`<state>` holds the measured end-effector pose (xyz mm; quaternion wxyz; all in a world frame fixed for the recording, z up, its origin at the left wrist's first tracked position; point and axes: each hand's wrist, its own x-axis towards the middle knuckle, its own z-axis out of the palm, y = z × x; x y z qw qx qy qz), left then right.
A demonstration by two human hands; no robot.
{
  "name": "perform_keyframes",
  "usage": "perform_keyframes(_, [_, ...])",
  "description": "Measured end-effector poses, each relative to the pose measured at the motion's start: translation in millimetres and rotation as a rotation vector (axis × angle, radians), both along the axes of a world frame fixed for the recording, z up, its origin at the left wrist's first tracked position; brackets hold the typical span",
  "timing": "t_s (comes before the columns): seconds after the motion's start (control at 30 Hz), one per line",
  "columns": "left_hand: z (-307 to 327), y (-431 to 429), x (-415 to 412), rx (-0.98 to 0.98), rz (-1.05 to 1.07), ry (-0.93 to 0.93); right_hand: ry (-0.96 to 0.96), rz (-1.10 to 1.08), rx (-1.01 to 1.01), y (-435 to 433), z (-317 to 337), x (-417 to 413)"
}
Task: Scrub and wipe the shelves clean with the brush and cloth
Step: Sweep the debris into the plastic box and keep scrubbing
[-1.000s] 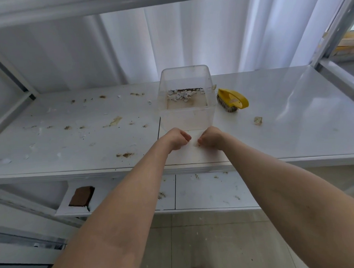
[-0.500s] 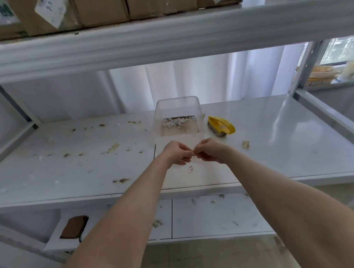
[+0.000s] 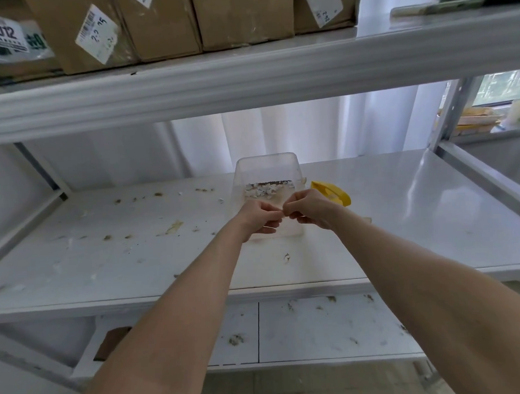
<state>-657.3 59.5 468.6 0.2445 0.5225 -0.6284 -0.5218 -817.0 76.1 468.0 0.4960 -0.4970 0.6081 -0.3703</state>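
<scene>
Fingertips together above the crumb-strewn shelf [image 3: 416,221]: left hand [image 3: 258,216] and right hand [image 3: 309,211] both pinch a pale scrap [image 3: 283,216], possibly the cloth, though I can't tell. The yellow brush [image 3: 332,192] lies idle behind the right hand, beside the clear tub [image 3: 266,170], likely kept within reach for scrubbing.

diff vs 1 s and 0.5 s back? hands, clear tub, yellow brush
Both hands lifted off the white shelf: the left hand and right hand, fists pressed down a second ago, now hang in front of the clear plastic tub, fingertips meeting. Whether they pinch anything is unclear. The camera tilted up, bringing cardboard boxes into view. The tub and the yellow-handled brush stayed put.
</scene>
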Motion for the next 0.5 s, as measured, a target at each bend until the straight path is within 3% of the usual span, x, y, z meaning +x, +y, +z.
perform_keyframes(0.2, [7, -6, 21, -0.069, 0.171, 0.014, 0.003, -0.001, -0.085, -14, 5, 28])
perform_keyframes(0.33, [5, -13, 43, -0.134, 0.312, -0.002, 0.334, 0.006, -0.211, -28, 7, 47])
perform_keyframes(0.5, [-4, -26, 68, -0.412, 0.383, -0.294, 0.683, 0.171, -0.247, -46, 0, 73])
